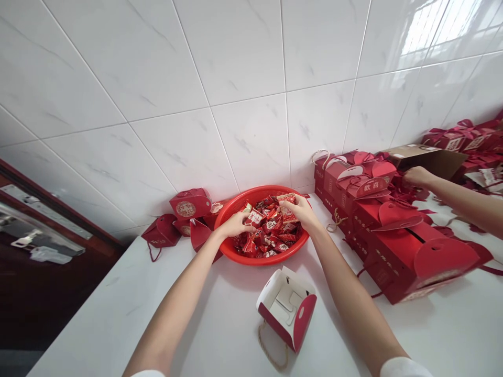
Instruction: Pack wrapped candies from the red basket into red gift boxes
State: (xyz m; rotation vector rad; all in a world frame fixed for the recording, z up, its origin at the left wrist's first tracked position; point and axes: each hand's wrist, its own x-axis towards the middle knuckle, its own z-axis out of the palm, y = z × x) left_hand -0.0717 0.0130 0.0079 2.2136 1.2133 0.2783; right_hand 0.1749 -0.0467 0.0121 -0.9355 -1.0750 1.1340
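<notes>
A round red plastic basket [264, 262] full of red-wrapped candies [271, 238] stands against the tiled wall. Both of my hands reach into it. My left hand [234, 224], at the left side, has its fingers closed around a red-and-white wrapped candy [256, 217]. On the right side, my right hand [302, 209] pinches a flat red-and-gold packet [287, 204] between thumb and fingers. In front of the basket sits an opened red gift box [286, 309], its white inside showing and its rope handle hanging toward me.
Several small red boxes [187, 205] stand left of the basket. A long row of red gift boxes [385, 246] fills the right side. Another person's hand [417, 177] reaches in behind them, near a brown cardboard box [428, 157]. A dark door with keys [47, 251] is at the left.
</notes>
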